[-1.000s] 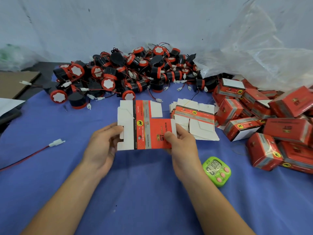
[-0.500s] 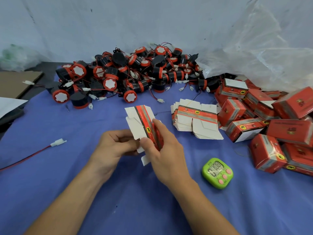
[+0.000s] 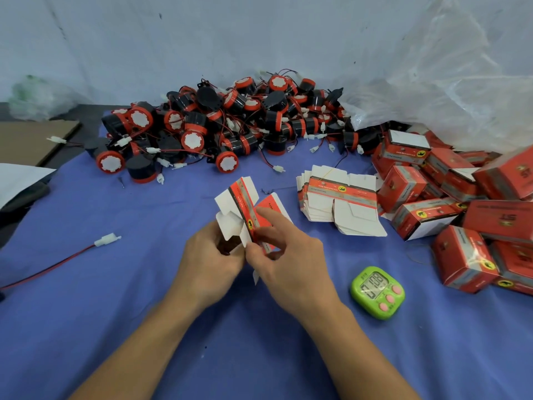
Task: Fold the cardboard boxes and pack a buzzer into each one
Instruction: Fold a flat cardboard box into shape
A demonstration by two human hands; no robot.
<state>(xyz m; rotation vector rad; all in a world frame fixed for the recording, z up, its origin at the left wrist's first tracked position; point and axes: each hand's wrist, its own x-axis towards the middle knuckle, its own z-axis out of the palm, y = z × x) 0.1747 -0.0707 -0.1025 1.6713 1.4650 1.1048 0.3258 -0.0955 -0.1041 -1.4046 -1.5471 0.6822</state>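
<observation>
Well left of the rounded green plastic timer [image 3: 377,293], the left hand [image 3: 212,261] curls its fingers round the white flaps of the half-opened red-and-white cardboard box [image 3: 245,203], probably steadying it for squaring. Nearer the timer, the right hand [image 3: 291,255] pinches the red panel between thumb and forefinger, wrist cocked inward.

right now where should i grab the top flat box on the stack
Pinch the top flat box by its white near flap, coming from the near side: the flaps jut past the red band and fan out, so one should peel off alone.
</observation>
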